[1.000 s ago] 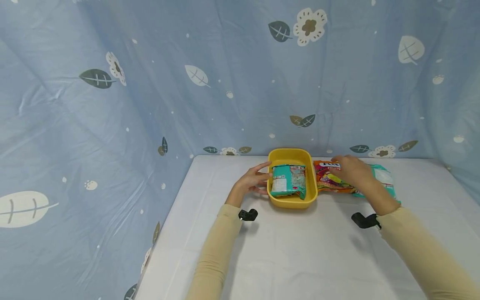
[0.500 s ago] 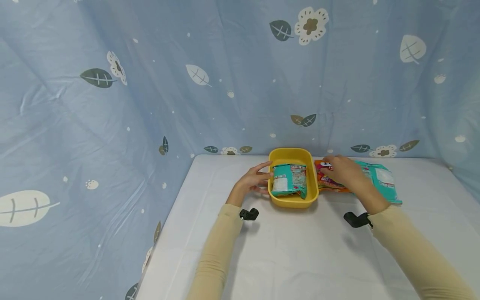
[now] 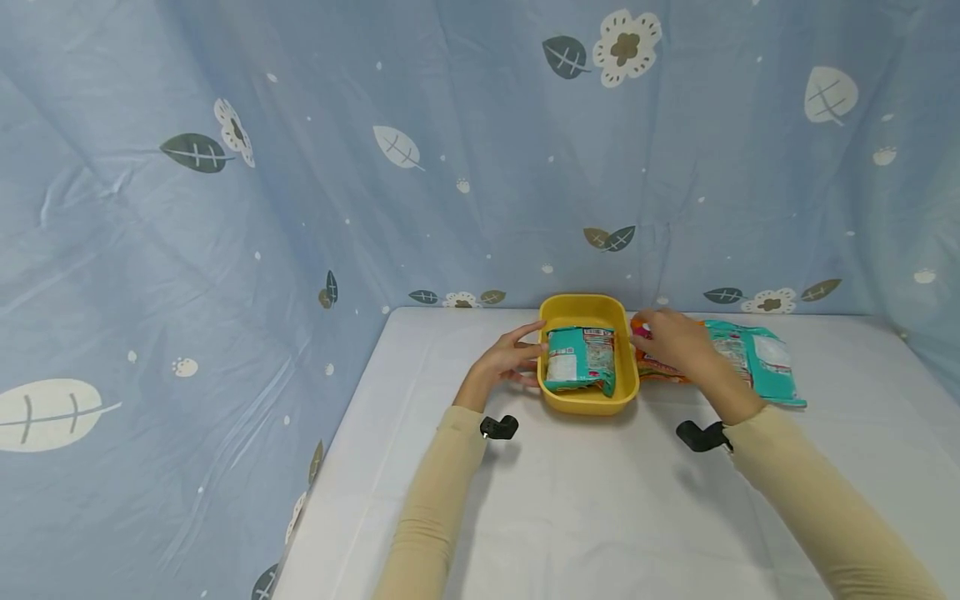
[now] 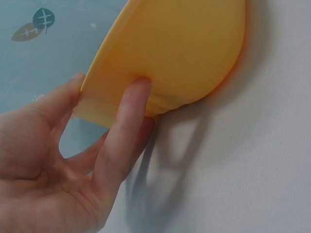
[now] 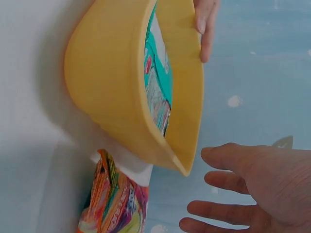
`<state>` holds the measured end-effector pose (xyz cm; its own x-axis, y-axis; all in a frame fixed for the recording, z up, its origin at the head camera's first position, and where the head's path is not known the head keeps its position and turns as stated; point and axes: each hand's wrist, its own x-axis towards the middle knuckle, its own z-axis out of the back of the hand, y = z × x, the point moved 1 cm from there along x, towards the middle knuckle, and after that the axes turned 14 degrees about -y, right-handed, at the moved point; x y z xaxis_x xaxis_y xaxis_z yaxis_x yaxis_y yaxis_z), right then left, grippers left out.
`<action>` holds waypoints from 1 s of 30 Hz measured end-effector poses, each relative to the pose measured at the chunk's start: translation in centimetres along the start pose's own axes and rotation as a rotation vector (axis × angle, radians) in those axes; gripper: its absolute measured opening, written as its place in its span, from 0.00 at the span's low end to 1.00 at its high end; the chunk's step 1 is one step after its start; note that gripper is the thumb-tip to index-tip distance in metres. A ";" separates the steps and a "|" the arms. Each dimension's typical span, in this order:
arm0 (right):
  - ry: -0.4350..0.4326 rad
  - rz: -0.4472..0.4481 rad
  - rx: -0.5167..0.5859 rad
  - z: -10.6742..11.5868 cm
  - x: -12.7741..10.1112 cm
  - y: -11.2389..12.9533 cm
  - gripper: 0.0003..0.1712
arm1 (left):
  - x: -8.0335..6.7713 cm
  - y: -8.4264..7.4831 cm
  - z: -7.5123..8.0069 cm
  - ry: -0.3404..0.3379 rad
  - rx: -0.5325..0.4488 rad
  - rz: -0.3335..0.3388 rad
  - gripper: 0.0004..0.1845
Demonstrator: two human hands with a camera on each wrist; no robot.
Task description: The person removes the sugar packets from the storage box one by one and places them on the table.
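A yellow plastic tub point(image 3: 588, 405) stands on the table by the back curtain, with a teal snack packet point(image 3: 579, 360) lying inside. At its left side my left hand point(image 3: 501, 360) touches the outer wall. In the left wrist view, one extended fingertip presses the tub wall point(image 4: 189, 43) and another meets the rim. My right hand point(image 3: 677, 343) hovers over an orange-red FOX packet point(image 3: 660, 370) on the tub's right, partly covering it. In the right wrist view, that hand's fingers point(image 5: 221, 211) are spread, apart from the tub, holding nothing.
Another teal packet point(image 3: 772, 367) lies on the table right of the orange one. A white cloth covers the table point(image 3: 585, 508). Blue patterned curtain point(image 3: 480, 208) hangs behind and along the left side.
My right hand has moved left from over the orange packet's middle toward the tub's right rim, uncovering more of the teal packet beside it. My left hand stays at the tub.
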<state>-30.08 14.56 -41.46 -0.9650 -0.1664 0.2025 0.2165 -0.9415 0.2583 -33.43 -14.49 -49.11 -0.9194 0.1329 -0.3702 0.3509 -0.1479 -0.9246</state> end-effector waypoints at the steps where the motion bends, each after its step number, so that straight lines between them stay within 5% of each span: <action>1: 0.001 0.003 -0.003 0.0 0.0 0.2 0.27 | 0.0 0.0 0.0 0.001 -0.002 0.002 0.32; 30: 0.031 -0.003 0.033 -1.7 0.7 3.5 0.29 | 0.1 0.0 0.0 0.009 -0.014 0.004 0.32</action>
<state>-30.26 10.62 -41.98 -0.9696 -0.1731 0.1729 0.2180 -0.9320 0.2896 -33.48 -14.50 -49.14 -0.9163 0.1407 -0.3750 0.3575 -0.1344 -0.9242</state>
